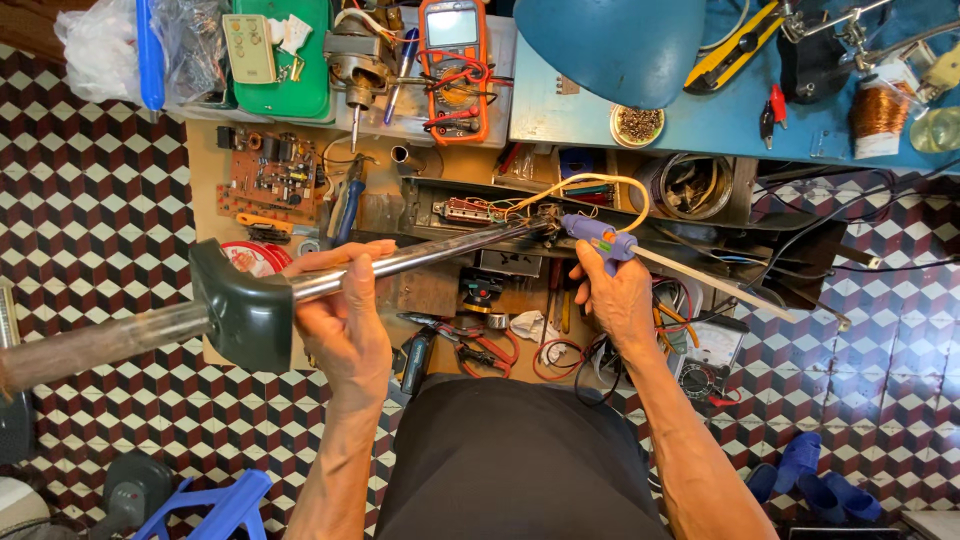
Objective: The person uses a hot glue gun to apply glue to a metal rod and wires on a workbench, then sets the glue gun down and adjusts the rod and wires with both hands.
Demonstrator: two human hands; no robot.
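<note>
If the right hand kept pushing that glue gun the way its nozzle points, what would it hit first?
Probably the wire bundle at the metal tube's end; the right hand's glue gun nozzle sits almost against it, though depth is unclear.

Your low wooden board [210,160] sits on the checkered tile floor [90,200]. On its far left lies a brown circuit board [268,180]; near you, red-handled pliers [470,340]. Further off, the blue bench [700,120] carries a copper wire spool [878,112].
</note>
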